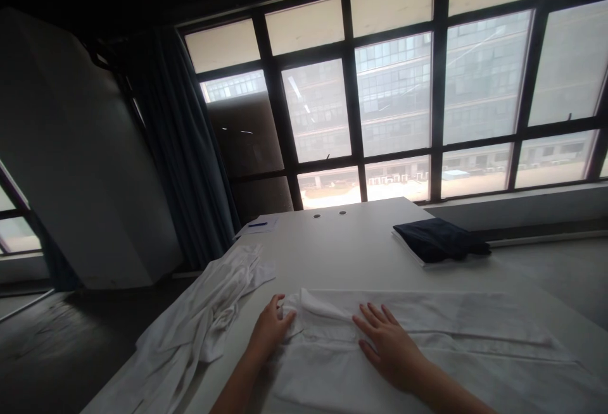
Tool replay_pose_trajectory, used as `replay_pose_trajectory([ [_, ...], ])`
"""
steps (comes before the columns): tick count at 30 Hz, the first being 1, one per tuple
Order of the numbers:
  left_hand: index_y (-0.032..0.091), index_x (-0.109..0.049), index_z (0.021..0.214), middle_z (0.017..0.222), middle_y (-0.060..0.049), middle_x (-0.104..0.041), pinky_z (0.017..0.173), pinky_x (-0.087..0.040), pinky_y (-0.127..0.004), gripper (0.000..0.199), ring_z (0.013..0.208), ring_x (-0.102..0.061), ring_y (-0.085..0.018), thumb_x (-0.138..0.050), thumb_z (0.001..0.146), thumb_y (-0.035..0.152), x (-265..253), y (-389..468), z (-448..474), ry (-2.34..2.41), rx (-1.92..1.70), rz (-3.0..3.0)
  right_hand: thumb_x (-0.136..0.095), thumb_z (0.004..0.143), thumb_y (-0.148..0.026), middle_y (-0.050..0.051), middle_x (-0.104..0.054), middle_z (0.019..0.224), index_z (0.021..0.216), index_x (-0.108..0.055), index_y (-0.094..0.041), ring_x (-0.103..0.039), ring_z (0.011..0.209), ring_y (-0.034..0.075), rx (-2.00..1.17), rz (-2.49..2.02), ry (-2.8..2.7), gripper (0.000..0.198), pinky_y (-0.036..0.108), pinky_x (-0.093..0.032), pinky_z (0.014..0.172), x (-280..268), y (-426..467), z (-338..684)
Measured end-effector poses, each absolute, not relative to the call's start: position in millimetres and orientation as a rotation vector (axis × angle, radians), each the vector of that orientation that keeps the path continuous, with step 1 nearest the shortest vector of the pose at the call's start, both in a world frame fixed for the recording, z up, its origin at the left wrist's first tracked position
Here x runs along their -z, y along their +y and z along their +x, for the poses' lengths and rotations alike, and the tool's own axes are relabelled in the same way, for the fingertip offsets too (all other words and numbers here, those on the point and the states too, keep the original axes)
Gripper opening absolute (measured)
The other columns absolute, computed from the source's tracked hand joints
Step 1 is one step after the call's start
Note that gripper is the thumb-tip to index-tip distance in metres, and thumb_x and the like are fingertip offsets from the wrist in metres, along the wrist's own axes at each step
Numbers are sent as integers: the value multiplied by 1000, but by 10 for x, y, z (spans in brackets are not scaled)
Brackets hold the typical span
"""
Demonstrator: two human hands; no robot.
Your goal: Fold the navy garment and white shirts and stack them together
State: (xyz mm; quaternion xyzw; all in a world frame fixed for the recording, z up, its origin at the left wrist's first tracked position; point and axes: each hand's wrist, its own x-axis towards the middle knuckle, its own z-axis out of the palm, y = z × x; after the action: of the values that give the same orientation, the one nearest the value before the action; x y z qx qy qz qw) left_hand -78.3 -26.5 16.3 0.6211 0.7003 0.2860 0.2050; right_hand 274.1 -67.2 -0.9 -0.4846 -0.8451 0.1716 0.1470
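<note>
White garment lies lengthwise on worktop, rumpled between the hands. Left hand curls at its near-left end; can't tell whether grip pinches cloth. Right hand rests palm-down on it, fingers apart. Risk: uneven leftward pull could bunch creases.

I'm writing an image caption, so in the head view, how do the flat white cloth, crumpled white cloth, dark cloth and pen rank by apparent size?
1. Flat white cloth
2. Crumpled white cloth
3. Dark cloth
4. Pen
Nearness enlarges the first two.
</note>
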Motion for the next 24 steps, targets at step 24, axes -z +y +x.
replay_pose_trajectory([
  [24, 22, -43, 154, 153, -11, -50, 116, -35, -39, 105, 137, -49, -33, -86, 58, 19, -348, -420, -699, 1384, -593, 1773, -49, 93, -64, 5, -26, 167, 156, -38, -34, -16, 155, 31, -518, -1378, -2427, 71, 54, -1, 125, -27, -702, 2739],
])
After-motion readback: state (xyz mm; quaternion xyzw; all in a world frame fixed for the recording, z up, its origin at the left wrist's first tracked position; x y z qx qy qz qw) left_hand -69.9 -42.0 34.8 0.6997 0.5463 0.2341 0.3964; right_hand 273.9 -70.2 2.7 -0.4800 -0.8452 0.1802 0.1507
